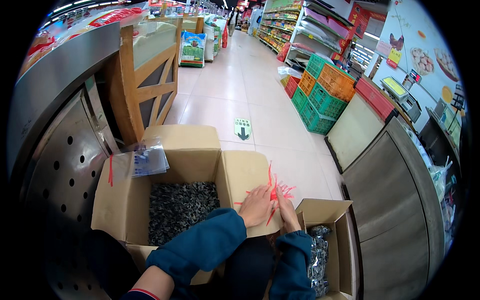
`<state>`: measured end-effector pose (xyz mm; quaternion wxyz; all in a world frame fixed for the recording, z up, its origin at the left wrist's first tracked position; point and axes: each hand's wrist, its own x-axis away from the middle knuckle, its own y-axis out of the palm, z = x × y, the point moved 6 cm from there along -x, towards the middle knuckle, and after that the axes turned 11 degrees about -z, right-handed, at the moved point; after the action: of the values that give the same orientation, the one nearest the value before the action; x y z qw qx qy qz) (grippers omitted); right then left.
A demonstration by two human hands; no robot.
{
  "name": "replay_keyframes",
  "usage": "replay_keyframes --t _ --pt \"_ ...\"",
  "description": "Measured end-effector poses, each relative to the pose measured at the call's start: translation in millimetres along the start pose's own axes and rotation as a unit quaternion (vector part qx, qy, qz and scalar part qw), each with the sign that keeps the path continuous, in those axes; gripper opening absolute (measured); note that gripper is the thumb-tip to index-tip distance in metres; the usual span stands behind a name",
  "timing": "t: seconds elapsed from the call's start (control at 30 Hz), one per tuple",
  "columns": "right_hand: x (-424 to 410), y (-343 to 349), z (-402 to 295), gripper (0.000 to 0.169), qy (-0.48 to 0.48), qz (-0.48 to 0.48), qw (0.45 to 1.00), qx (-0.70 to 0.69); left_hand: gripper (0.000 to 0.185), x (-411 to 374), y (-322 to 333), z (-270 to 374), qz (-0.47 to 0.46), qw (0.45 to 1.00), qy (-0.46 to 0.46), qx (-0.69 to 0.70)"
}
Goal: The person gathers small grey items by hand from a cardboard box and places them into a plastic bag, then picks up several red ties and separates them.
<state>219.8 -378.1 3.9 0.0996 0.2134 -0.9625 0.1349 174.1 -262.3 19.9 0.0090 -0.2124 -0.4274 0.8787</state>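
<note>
My left hand [257,205] lies palm down on the right flap [245,167] of a large open cardboard box. My right hand [286,210] is at that flap's outer edge, thumb up, its fingers mostly hidden. A loose bunch of thin red plastic strips [285,192] fans out between and beyond both hands, and both touch it. Whether either hand grips the strips cannot be told. Dark dried flakes, perhaps wood ear fungus [182,208], fill the lower part of the box. Clear plastic bags [150,159] with blue print rest over its left flap, a single red strip [110,170] beside them.
A smaller cardboard box [343,251] at right holds filled clear bags [318,258]. A perforated metal panel [71,165] borders the left, a dark cabinet [390,195] the right. Stacked plastic crates [326,95] stand ahead. A person [233,20] is far down the tiled aisle [213,82].
</note>
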Motion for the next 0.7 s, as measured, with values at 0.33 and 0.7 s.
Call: replay_keyframes --t 0.33,0.7 --pt "-17.8 -10.0 32.3 0.036 -0.013 0.05 0.998 -0.024 0.023 10.7 1.8 17.1 -0.094 0.978 0.058 0.178" --pt "13.6 -25.0 27.7 0.025 -0.155 0.253 0.905 -0.304 0.019 39.8 -27.3 -8.2 0.051 0.961 -0.055 0.266"
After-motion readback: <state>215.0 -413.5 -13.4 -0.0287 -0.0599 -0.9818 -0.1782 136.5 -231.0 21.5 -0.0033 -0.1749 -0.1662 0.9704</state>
